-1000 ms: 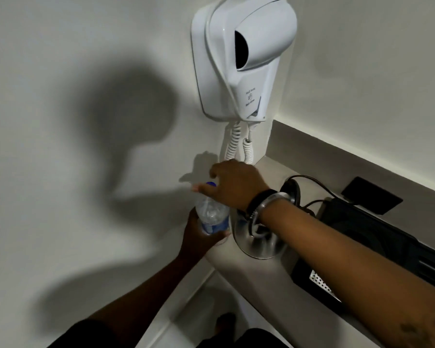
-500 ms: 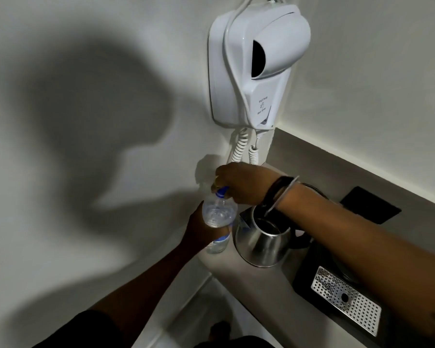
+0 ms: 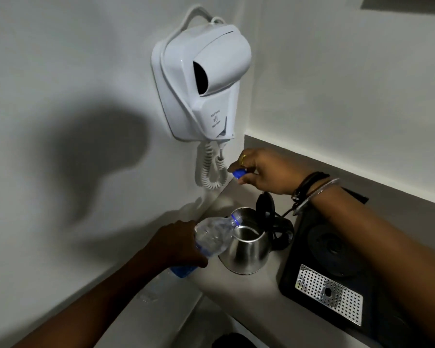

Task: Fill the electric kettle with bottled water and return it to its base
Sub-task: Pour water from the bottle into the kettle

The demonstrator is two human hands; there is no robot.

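Note:
A steel electric kettle [image 3: 246,249] stands on the grey counter [image 3: 249,295] with its black lid [image 3: 264,204] flipped up. My left hand [image 3: 172,243] grips a clear water bottle [image 3: 212,238] with a blue label, tilted so its open neck rests over the kettle's rim. Above and behind the kettle, my right hand [image 3: 264,170] pinches the blue bottle cap [image 3: 238,173] between its fingertips. Whether water flows is too dim to tell.
A white wall-mounted hair dryer [image 3: 202,84] with a coiled cord [image 3: 210,169] hangs just above the counter's left corner. A black tray [image 3: 296,280] with a perforated metal drip grate [image 3: 329,293] and a round black base [image 3: 333,249] sits right of the kettle.
The cap came off the bottle; my right hand lifted it up and back. My left hand tipped the bottle's neck onto the kettle's opening.

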